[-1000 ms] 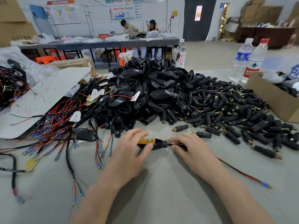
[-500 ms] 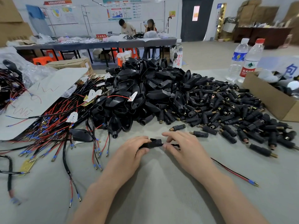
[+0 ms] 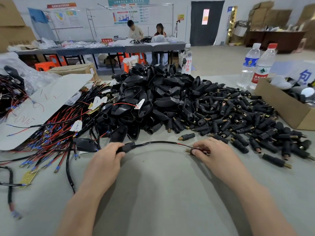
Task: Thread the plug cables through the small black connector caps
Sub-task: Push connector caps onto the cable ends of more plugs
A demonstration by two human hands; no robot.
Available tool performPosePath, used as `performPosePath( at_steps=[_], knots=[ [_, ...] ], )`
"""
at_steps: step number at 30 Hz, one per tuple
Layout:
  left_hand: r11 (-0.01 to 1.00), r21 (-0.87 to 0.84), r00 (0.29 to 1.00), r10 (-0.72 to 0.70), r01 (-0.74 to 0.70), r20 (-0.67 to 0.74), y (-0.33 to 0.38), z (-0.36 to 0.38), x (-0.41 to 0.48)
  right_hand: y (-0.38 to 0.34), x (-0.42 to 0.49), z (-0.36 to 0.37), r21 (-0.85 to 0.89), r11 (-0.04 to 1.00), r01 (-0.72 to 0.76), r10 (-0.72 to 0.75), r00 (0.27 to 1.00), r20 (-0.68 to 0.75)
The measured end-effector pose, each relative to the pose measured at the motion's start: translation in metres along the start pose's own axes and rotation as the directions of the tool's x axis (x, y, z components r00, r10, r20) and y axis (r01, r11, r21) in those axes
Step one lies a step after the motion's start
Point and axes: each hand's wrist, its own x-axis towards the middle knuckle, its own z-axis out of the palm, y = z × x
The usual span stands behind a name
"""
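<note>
Thin black plug cable point(image 3: 158, 142) arcs across the near grey bench point(image 3: 162, 184) — left hand point(image 3: 104, 160) fingers clamped on its black plastic housing point(image 3: 127, 148), right hand point(image 3: 214, 152) fingers pinching a small black brass-tipped connector cap point(image 3: 189, 151). Threading looks underway; next, feed the cable through.

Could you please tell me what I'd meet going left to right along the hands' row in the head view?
Red and black wire pile → left hand gripping the black plug end → black cable → brass-tipped connector, pinched by the right hand → loose black connectors.
</note>
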Motion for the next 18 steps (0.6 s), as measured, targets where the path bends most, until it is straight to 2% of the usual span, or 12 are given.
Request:
performPosePath(
  at_steps=[4, 8, 11, 13, 16, 18],
  knots=[
    [0.998, 0.051, 1.000, -0.022, 0.021, 0.014, -0.001, 0.001, 0.001, 0.004, -0.001, -0.003, 0.076, 0.996, -0.040, 0.041, 0.999, -0.003],
    [0.983, 0.171, 0.997, 0.074, -0.072, -0.007, 0.003, 0.007, 0.000, 0.000, -0.001, -0.004, 0.230, 0.973, -0.017, 0.034, 0.997, -0.072],
    [0.968, 0.075, 0.959, 0.247, -0.238, -0.139, 0.023, 0.017, -0.004, -0.012, -0.002, -0.003, 0.417, 0.908, 0.044, 0.019, 0.989, -0.144],
    [0.936, -0.013, 0.923, 0.343, -0.351, -0.174, 0.039, 0.028, -0.006, -0.021, -0.003, -0.001, 0.517, 0.853, 0.077, -0.004, 0.990, -0.141],
    [0.887, -0.109, 0.892, 0.439, -0.449, -0.106, 0.058, 0.042, -0.009, -0.030, -0.005, 0.002, 0.668, 0.742, 0.062, -0.021, 0.997, -0.070],
    [0.861, -0.141, 0.872, 0.484, -0.489, -0.068, 0.063, 0.047, -0.010, -0.035, -0.005, 0.006, 0.670, 0.739, 0.071, -0.068, 0.997, -0.031]
  ],
)
